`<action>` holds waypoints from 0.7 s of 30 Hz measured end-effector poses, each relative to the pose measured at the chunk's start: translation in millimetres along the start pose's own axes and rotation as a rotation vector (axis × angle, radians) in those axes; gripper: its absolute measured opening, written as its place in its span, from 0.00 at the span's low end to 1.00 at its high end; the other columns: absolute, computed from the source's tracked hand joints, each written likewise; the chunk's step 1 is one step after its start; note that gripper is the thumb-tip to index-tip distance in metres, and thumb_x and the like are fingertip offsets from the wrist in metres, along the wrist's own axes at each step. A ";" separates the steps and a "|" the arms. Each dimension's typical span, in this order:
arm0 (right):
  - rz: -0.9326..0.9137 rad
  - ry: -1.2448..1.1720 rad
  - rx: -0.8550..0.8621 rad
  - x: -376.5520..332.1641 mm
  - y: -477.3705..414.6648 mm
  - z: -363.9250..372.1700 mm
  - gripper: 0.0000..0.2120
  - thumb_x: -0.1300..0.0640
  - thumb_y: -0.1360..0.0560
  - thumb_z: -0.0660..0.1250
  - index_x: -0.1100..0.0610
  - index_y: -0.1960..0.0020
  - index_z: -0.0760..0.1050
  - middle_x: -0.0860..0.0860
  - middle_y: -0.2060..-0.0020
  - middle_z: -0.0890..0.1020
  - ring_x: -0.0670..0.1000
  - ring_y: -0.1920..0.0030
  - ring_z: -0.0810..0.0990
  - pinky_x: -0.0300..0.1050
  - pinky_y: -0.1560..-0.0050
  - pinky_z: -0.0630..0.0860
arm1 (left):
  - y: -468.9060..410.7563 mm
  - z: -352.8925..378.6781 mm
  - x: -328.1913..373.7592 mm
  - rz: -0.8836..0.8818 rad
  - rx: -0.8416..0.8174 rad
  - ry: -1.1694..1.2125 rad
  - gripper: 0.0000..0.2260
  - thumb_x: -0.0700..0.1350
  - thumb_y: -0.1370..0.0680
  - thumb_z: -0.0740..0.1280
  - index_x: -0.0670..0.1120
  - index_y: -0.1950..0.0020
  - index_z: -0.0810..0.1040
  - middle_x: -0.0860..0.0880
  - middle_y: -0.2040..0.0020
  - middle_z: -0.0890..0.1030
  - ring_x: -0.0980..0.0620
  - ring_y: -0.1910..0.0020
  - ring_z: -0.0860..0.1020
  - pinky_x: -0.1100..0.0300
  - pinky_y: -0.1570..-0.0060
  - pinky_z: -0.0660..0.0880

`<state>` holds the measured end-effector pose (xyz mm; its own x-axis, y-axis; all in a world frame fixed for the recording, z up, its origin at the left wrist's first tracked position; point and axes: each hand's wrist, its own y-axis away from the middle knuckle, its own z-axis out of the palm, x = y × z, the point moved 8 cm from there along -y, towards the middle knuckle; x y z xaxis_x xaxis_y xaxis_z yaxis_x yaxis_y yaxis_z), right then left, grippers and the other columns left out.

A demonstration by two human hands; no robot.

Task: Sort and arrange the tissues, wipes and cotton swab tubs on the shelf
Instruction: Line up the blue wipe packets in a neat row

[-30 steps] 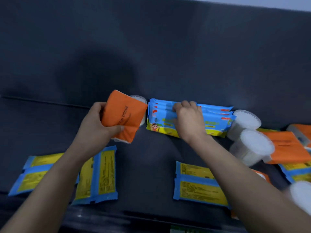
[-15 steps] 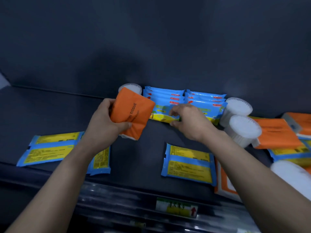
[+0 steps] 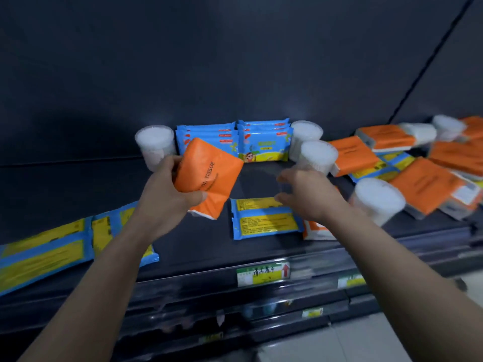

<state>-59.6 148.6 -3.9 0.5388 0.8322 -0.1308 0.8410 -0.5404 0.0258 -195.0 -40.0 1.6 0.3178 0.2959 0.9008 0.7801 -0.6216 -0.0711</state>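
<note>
Dark shelf (image 3: 78, 184): upright wipes packs (image 3: 264, 142) at back between cotton swab tubs (image 3: 155, 145), orange tissue packs (image 3: 423, 184) piled right, flat wipes packs (image 3: 264, 218) in front.

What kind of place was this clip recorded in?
Probably a shop aisle: a dark shelf with a price label on its front edge, stocked with many identical wipe packs and tissue packs.

An orange tissue pack (image 3: 209, 176) tilts in the left hand (image 3: 167, 194) above the shelf (image 3: 65, 189). Behind it, blue wipes packs (image 3: 235, 138) stand upright in two rows between white cotton swab tubs (image 3: 155, 142). Flat wipes packs (image 3: 264, 218) lie label-up in front. Further tissue packs (image 3: 423, 184) lie at right, seemingly piled loosely.
</note>
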 end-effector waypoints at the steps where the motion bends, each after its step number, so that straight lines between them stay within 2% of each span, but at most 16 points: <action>1: 0.069 0.037 0.008 10.1 7.5 -1.4 0.22 0.46 0.27 0.67 0.55 0.36 0.71 0.57 0.39 0.74 0.60 0.37 0.70 0.52 0.42 0.69 | -0.7 6.7 4.1 0.016 -0.025 0.002 0.23 0.38 0.32 0.74 0.51 0.43 0.68 0.58 0.53 0.74 0.62 0.56 0.74 0.68 0.64 0.68; 3: 0.206 0.081 -0.012 29.4 23.4 0.2 0.28 0.40 0.28 0.66 0.54 0.34 0.68 0.57 0.36 0.70 0.62 0.35 0.65 0.55 0.39 0.66 | -1.1 20.1 10.8 0.046 -0.067 0.002 0.24 0.39 0.32 0.74 0.52 0.43 0.67 0.55 0.50 0.76 0.61 0.54 0.75 0.67 0.62 0.69; 5: 0.302 0.083 -0.080 43.5 36.4 7.8 0.34 0.35 0.31 0.66 0.54 0.33 0.66 0.57 0.35 0.68 0.62 0.35 0.65 0.55 0.38 0.66 | -0.9 32.8 15.8 0.077 -0.102 -0.004 0.25 0.39 0.33 0.75 0.52 0.42 0.67 0.51 0.47 0.76 0.57 0.52 0.76 0.66 0.60 0.70; 8: 0.362 0.064 -0.153 49.0 45.8 20.2 0.41 0.33 0.35 0.68 0.54 0.31 0.62 0.57 0.34 0.66 0.62 0.35 0.66 0.56 0.39 0.66 | 1.2 48.3 21.0 0.100 -0.154 0.006 0.26 0.39 0.33 0.75 0.50 0.40 0.68 0.50 0.45 0.76 0.59 0.53 0.76 0.68 0.63 0.69; 11: 0.392 0.049 -0.160 47.3 45.0 25.8 0.43 0.37 0.37 0.73 0.55 0.31 0.60 0.57 0.34 0.63 0.63 0.35 0.64 0.57 0.40 0.67 | 2.5 57.1 22.1 0.098 -0.179 0.010 0.26 0.40 0.32 0.75 0.51 0.40 0.66 0.50 0.44 0.76 0.59 0.53 0.76 0.67 0.62 0.69; 14: 0.376 0.035 -0.175 46.8 44.2 28.8 0.40 0.49 0.35 0.76 0.58 0.31 0.58 0.58 0.35 0.63 0.63 0.35 0.65 0.57 0.40 0.69 | 5.1 57.9 21.8 0.090 -0.160 -0.018 0.28 0.40 0.32 0.75 0.50 0.37 0.66 0.51 0.44 0.75 0.58 0.53 0.75 0.67 0.62 0.68; 17: 0.340 0.008 -0.103 46.3 43.5 21.1 0.31 0.59 0.30 0.69 0.62 0.32 0.58 0.61 0.36 0.65 0.65 0.37 0.68 0.56 0.41 0.71 | 7.1 53.5 22.8 0.054 -0.108 -0.016 0.28 0.41 0.32 0.76 0.53 0.39 0.65 0.51 0.42 0.73 0.53 0.49 0.75 0.64 0.61 0.69; 19: 0.310 -0.081 -0.007 45.3 44.8 7.5 0.27 0.62 0.29 0.65 0.61 0.33 0.58 0.62 0.39 0.69 0.65 0.41 0.72 0.54 0.49 0.73 | 10.1 50.5 28.9 0.060 -0.069 0.000 0.27 0.40 0.32 0.75 0.55 0.41 0.65 0.52 0.43 0.74 0.53 0.49 0.75 0.64 0.61 0.70; 21: 0.250 -0.231 0.086 47.3 46.9 -12.3 0.29 0.62 0.29 0.62 0.56 0.31 0.56 0.62 0.42 0.73 0.63 0.46 0.75 0.48 0.57 0.70 | 14.2 47.7 40.3 0.079 -0.025 0.016 0.26 0.39 0.32 0.75 0.54 0.42 0.65 0.55 0.48 0.75 0.56 0.52 0.75 0.65 0.62 0.69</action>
<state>6.0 164.2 3.3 0.6939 0.6280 -0.3524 0.6718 -0.7407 0.0028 -145.4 -2.3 16.4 0.3689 0.2336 0.8996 0.7394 -0.6603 -0.1317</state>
